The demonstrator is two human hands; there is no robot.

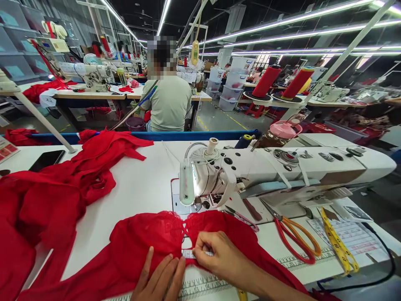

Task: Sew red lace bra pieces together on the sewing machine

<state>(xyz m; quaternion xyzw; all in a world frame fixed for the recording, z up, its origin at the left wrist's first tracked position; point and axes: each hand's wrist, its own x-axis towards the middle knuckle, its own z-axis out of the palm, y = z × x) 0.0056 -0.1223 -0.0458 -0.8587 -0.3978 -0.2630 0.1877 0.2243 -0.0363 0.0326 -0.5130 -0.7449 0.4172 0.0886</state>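
Note:
A red lace garment [147, 238] lies spread on the white sewing table [147, 184] in front of the sewing machine [266, 171]. My left hand [159, 278] lies flat on the garment's lower edge, fingers together. My right hand [216, 255] pinches the garment's thin centre strip just below the crossed straps, over a printed ruler on the table. The machine's needle area [200, 202] is a little above the garment.
A pile of red fabric [46, 200] covers the table's left. A phone [46, 159] lies at far left. Orange-handled scissors [297, 238] and a yellow tape measure [338, 244] lie right of the garment. A seated person [169, 100] works at the station ahead.

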